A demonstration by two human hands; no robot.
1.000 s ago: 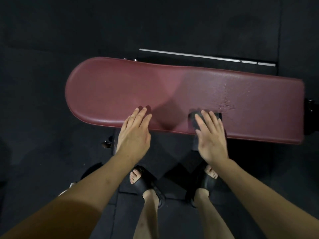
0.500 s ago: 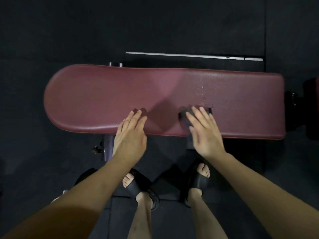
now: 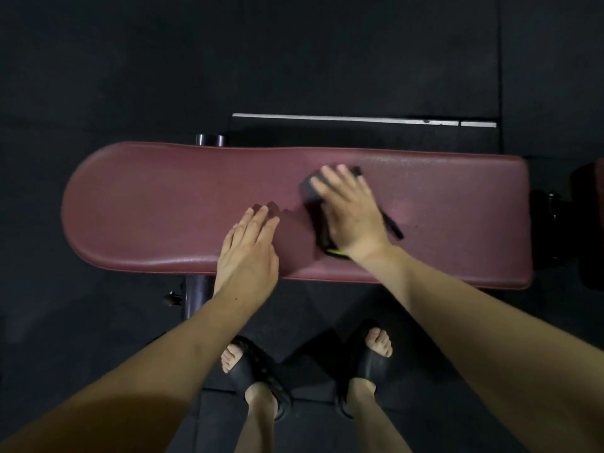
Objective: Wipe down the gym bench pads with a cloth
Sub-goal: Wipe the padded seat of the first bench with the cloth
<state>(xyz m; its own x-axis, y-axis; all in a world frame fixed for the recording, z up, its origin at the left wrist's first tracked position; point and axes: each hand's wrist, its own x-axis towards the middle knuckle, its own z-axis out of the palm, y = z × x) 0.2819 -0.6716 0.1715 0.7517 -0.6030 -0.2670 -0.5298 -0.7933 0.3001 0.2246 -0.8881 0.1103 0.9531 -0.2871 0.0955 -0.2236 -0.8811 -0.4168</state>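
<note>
A long maroon bench pad (image 3: 147, 207) lies crosswise in front of me, its rounded end to the left. My right hand (image 3: 351, 210) presses flat, fingers straight, on a dark cloth (image 3: 312, 194) in the middle of the pad; the hand is motion-blurred. The cloth shows at the fingertips, along the hand's left side and as a dark strip to its right, with a yellow-green edge near the wrist. My left hand (image 3: 248, 250) rests flat on the pad's near edge, fingers straight and together, just left of the cloth.
A dark metal leg (image 3: 194, 294) of the bench frame stands below the pad's near edge. A second dark pad section (image 3: 588, 223) sits past the right end. Black rubber floor mats surround the bench, with a white line (image 3: 359, 120) behind. My sandalled feet (image 3: 258, 371) stand close underneath.
My right hand has slid the cloth from the pad's near edge up toward the far side. The left hand has kept its place on the near edge.
</note>
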